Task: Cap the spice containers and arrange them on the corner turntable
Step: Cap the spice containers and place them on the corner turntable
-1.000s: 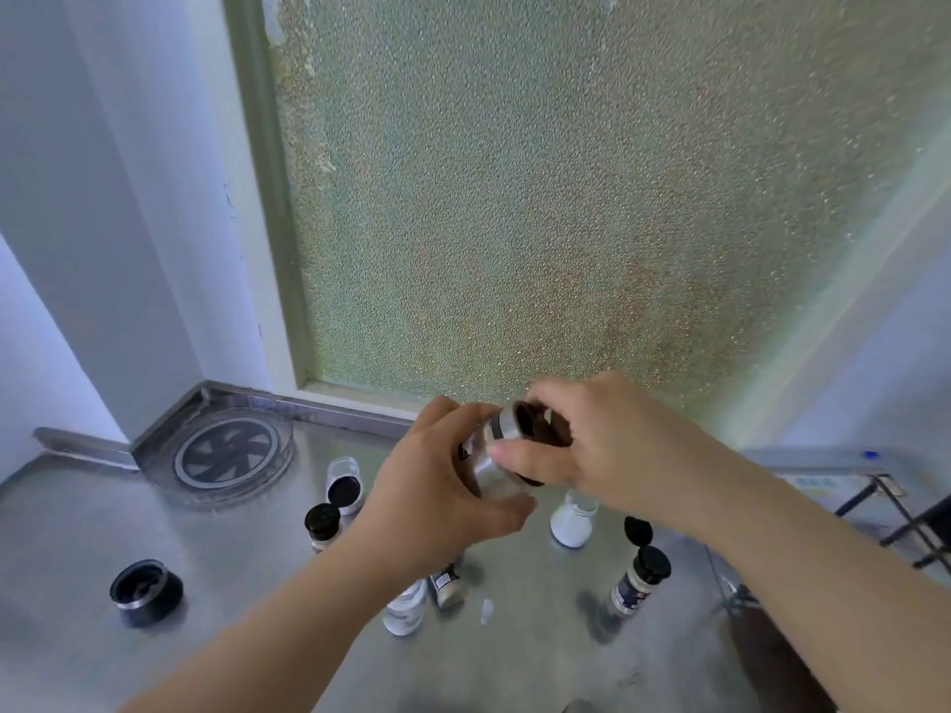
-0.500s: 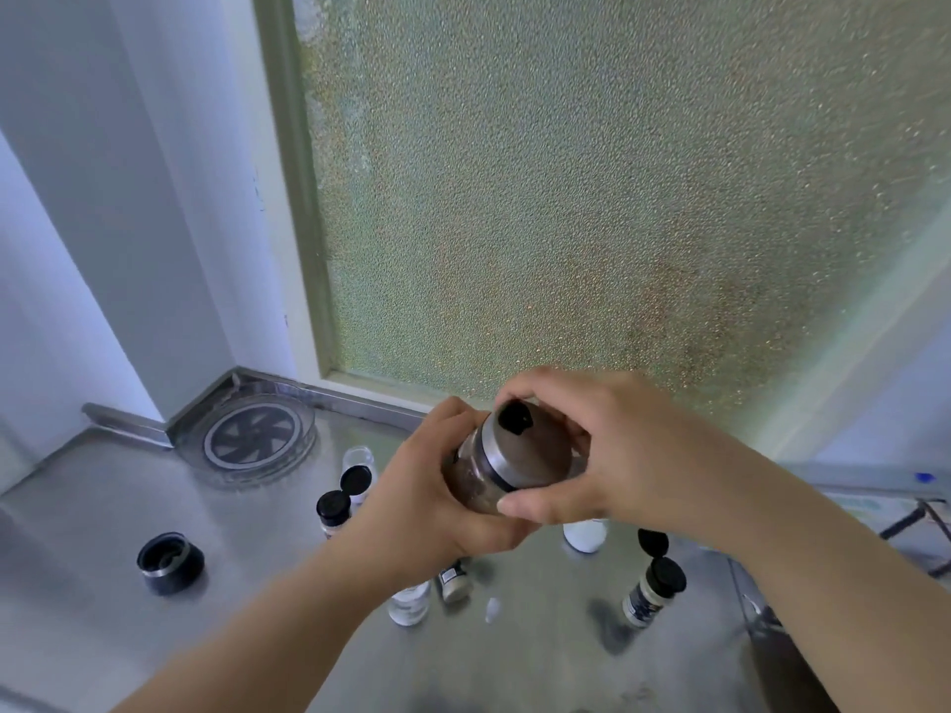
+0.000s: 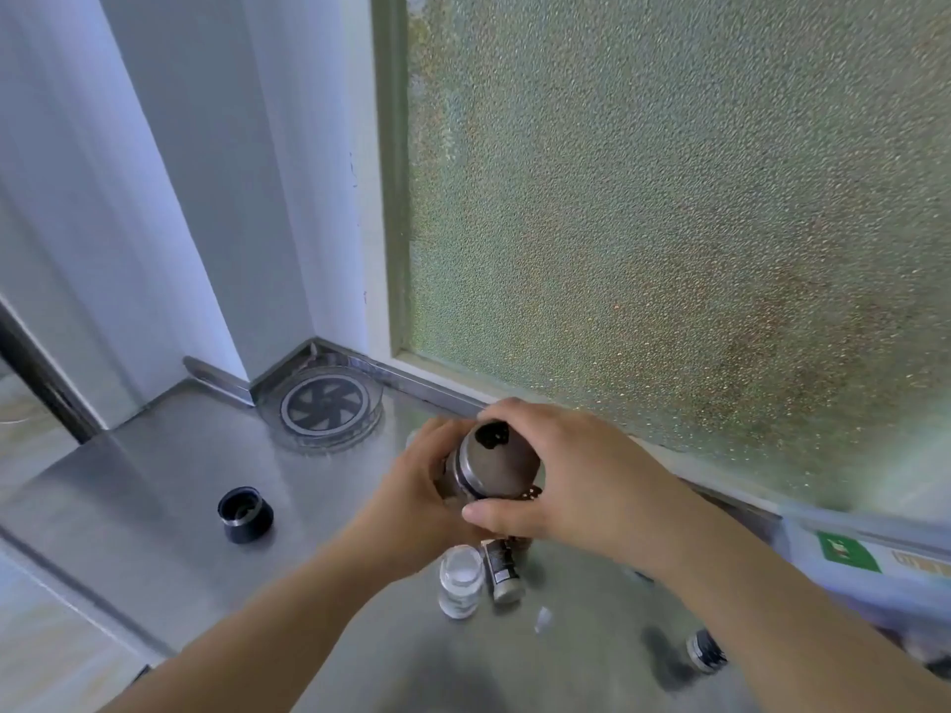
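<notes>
I hold a spice jar with a silver metal cap [image 3: 494, 468] above the steel counter. My left hand [image 3: 417, 501] wraps the jar's body from the left. My right hand [image 3: 571, 481] grips the cap from the right, thumb under it. The round clear turntable [image 3: 321, 406] with a dark fan-patterned centre sits bare in the far corner. Below my hands stand a clear uncapped jar [image 3: 461, 581] and a small labelled jar [image 3: 503, 571]. Another small jar [image 3: 706, 650] shows under my right forearm. A loose black cap [image 3: 244, 514] rests on the counter at the left.
The steel counter [image 3: 154, 481] ends at a front edge on the left. A frosted window [image 3: 669, 223] fills the back wall, white walls meet at the corner. A box with a green label [image 3: 849, 553] lies at the right. A small white scrap [image 3: 543, 620] lies near the jars.
The view shifted right and closer, so the turntable now appears further left. My hands stayed on the jar, and the cap's top now faces me with the right hand turned around it.
</notes>
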Demonstrator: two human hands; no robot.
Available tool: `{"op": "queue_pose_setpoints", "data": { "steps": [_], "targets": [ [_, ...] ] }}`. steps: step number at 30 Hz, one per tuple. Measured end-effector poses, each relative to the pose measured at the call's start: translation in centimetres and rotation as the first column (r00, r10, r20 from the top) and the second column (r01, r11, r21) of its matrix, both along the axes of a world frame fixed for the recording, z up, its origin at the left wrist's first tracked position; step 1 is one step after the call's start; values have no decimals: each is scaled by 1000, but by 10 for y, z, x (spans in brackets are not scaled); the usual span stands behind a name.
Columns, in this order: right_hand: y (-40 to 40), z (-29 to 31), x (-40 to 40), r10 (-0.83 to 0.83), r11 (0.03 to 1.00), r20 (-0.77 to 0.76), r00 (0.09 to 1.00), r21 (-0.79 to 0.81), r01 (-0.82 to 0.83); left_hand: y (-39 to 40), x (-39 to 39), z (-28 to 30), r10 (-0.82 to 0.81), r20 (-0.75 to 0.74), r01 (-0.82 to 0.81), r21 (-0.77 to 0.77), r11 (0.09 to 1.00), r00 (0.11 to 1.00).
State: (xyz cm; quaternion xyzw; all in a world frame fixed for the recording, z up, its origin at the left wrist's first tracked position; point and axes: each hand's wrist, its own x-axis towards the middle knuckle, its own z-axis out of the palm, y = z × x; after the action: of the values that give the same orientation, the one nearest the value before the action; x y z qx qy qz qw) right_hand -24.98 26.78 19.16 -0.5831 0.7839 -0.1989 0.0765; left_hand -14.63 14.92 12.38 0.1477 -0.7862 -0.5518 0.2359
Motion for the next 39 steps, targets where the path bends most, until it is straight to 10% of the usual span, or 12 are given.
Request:
{"op": "queue_pose_setpoints", "data": {
  "steps": [8,18,39],
  "targets": [
    [-108,-47,17,27,995,69,997,95,-34,-79,25,-33,41,191,-64,116,991,981],
    [-297,-121,-5,-118,971,52,992,213,104,-238,99,-104,324,522,-289,-149,946,789],
    [-330,-163,-13,-128,889,59,990,450,88,-284,110,-193,39,794,145,-158,977,607]
  ]
}}
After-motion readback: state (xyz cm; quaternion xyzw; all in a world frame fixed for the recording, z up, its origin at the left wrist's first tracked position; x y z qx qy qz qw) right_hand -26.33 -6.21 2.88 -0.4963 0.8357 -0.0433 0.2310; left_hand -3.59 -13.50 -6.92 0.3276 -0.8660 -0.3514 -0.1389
